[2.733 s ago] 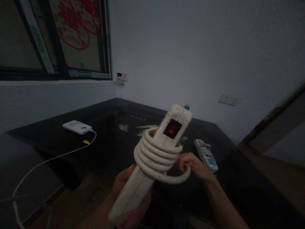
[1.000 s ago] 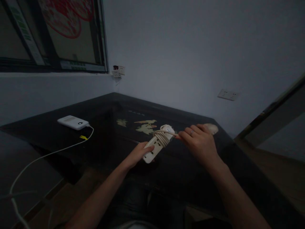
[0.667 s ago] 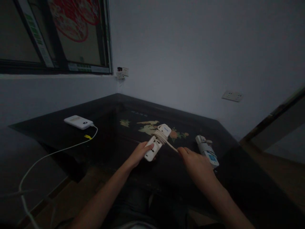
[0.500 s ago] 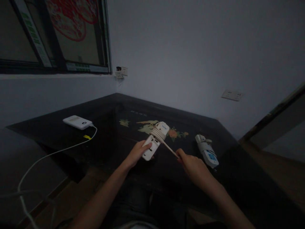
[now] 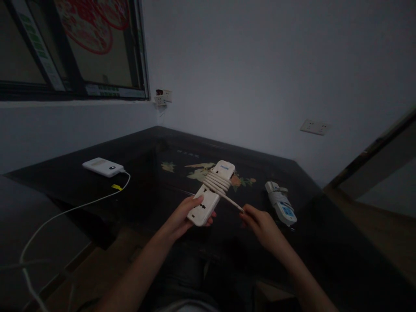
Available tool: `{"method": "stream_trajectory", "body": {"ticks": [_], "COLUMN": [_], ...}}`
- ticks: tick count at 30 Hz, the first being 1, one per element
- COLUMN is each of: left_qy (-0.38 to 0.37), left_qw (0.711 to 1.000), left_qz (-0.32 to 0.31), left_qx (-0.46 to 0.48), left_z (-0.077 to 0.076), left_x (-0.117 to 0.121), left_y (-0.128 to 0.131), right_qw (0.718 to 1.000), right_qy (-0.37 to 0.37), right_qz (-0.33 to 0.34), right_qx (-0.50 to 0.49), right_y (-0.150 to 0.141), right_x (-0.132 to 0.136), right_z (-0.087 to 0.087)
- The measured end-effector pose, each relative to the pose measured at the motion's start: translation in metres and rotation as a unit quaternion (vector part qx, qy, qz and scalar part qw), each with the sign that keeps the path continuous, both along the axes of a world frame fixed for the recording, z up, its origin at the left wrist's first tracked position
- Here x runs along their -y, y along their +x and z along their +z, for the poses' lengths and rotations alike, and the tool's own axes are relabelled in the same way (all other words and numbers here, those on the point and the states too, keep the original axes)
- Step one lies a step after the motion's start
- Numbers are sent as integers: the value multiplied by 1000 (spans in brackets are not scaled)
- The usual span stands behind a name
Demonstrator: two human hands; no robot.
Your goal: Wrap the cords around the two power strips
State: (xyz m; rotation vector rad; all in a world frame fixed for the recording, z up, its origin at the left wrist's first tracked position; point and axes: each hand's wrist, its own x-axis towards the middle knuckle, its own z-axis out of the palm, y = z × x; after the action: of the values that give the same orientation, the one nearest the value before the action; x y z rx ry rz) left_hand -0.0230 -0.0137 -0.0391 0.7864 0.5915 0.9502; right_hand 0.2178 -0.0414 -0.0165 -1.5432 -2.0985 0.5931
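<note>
A white power strip (image 5: 210, 200) is gripped at its near end by my left hand (image 5: 185, 215), thumb on the socket face and fingers underneath. Several turns of its cream power cord (image 5: 217, 183) are wrapped around the strip's middle. From those turns a taut length runs down to the right into my right hand (image 5: 258, 223), whose fingers pinch it. The strip is tilted, its far end pointing away over the dark table. Any cord beyond my right hand is hidden.
On the black table (image 5: 139, 149), a second power strip (image 5: 281, 203) with its cord wrapped lies at the right. A white power bank (image 5: 103, 167) with a white cable (image 5: 81, 203) lies left, by a yellow tag (image 5: 116, 187). Wall sockets (image 5: 314, 127) are behind.
The power strip has turned a little, showing its socket face more fully, and its near end is lower. My right hand still holds the cord taut, slightly shifted.
</note>
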Motion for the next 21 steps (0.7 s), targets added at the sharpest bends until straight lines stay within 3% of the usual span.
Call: {"method": "stream_trajectory", "body": {"ticks": [9, 15, 18, 21], "left_qy": [22, 35, 57, 80], "left_qw": [999, 998, 997, 995], "left_qz": [-2, 16, 8, -13], "left_qx": [44, 41, 52, 63], "left_z": [6, 10, 11, 9], "left_x": [20, 23, 23, 28], "left_y": [7, 10, 11, 13], "right_qw": [984, 931, 926, 950], "right_qy": [159, 334, 340, 268], "right_qz": [-77, -141, -163, -158], "right_qx": [-11, 49, 38, -33], "right_y": [-6, 8, 2, -13], "right_x": [10, 8, 8, 7], "right_z": [-13, -11, -13, -22]}}
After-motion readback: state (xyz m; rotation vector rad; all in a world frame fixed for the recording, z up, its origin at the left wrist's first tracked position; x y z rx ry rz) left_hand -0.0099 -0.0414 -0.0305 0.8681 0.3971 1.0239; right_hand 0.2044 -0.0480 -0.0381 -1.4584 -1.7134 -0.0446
